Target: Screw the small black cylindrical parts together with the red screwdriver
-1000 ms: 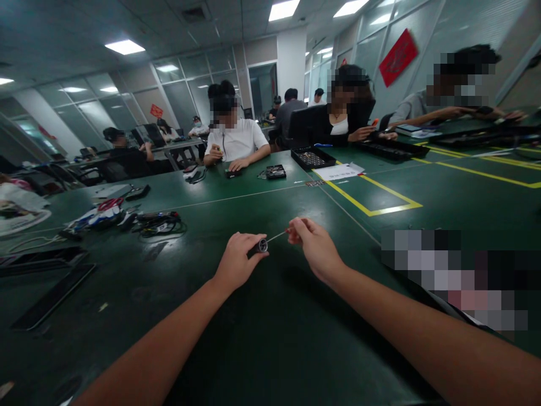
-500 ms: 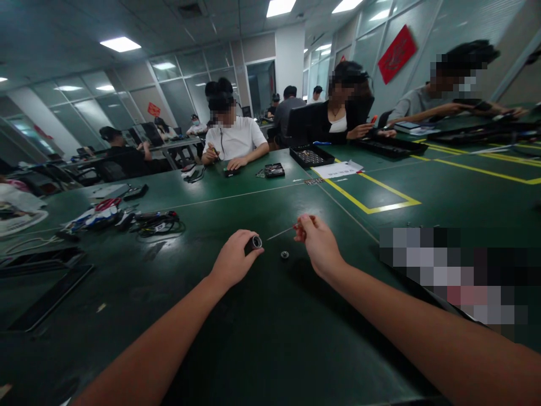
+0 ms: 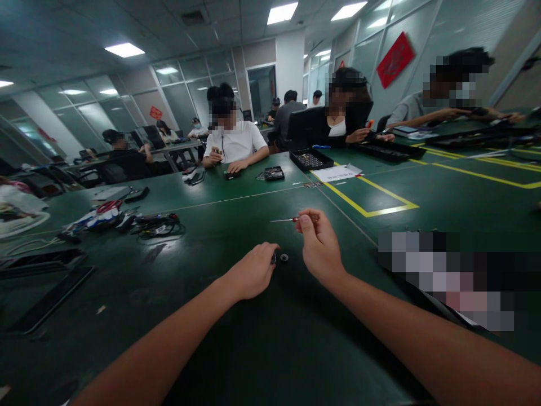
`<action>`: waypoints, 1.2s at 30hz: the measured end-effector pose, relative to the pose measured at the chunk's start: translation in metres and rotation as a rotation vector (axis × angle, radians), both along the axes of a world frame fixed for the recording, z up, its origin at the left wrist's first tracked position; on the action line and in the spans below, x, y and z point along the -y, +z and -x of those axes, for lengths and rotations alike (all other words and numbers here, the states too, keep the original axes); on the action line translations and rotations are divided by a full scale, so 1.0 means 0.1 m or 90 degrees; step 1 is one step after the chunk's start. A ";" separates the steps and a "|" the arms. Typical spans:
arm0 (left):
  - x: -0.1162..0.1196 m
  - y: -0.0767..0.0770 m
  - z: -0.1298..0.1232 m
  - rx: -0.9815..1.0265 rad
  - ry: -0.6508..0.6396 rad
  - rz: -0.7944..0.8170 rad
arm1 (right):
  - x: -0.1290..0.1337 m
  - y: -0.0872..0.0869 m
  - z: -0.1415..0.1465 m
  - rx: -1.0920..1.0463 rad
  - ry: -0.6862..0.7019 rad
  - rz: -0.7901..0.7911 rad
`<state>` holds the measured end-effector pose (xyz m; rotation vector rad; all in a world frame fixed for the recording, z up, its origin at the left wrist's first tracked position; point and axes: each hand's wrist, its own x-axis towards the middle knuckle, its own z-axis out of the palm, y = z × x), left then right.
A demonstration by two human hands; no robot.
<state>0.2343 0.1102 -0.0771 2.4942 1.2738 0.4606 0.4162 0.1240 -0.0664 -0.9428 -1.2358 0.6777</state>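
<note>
My right hand (image 3: pixel 320 248) is closed around the reddish handle of a screwdriver (image 3: pixel 296 219). The screwdriver's thin metal shaft points left above the table. Lower and to the left, my left hand (image 3: pixel 252 270) is down near the green tabletop, its fingers curled over a dark cylindrical part (image 3: pixel 274 259). Only a bit of that part's ringed end shows; the fingers hide the rest. Just right of it, a small round dark metal piece (image 3: pixel 284 257) lies on the table between my two hands.
Bundled cables (image 3: pixel 158 225) and black frames (image 3: pixel 51 299) lie at the left. A blurred-out object (image 3: pixel 443 282) sits by my right forearm. Across the table, a person in a white shirt (image 3: pixel 236 141) works near a black parts tray (image 3: pixel 310 159) and a paper sheet (image 3: pixel 338 172).
My left hand has moved right and down with the cylindrical part, turning its open end out of view. The screwdriver has lifted slightly and now lies nearly level, away from the part.
</note>
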 end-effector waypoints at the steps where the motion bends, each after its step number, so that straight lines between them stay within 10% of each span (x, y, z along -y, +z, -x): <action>1: -0.01 0.01 -0.03 -0.010 0.003 -0.001 | 0.00 0.00 0.00 0.002 -0.003 0.003; 14: -0.19 0.18 -0.23 -0.169 0.002 0.005 | -0.01 -0.02 -0.01 0.013 0.016 0.022; 28: -0.27 0.33 0.72 0.405 0.278 0.194 | -0.04 -0.03 -0.03 0.015 0.022 0.033; 36: 0.30 0.59 1.60 0.716 0.613 0.243 | -0.08 -0.06 -0.03 0.014 0.018 0.035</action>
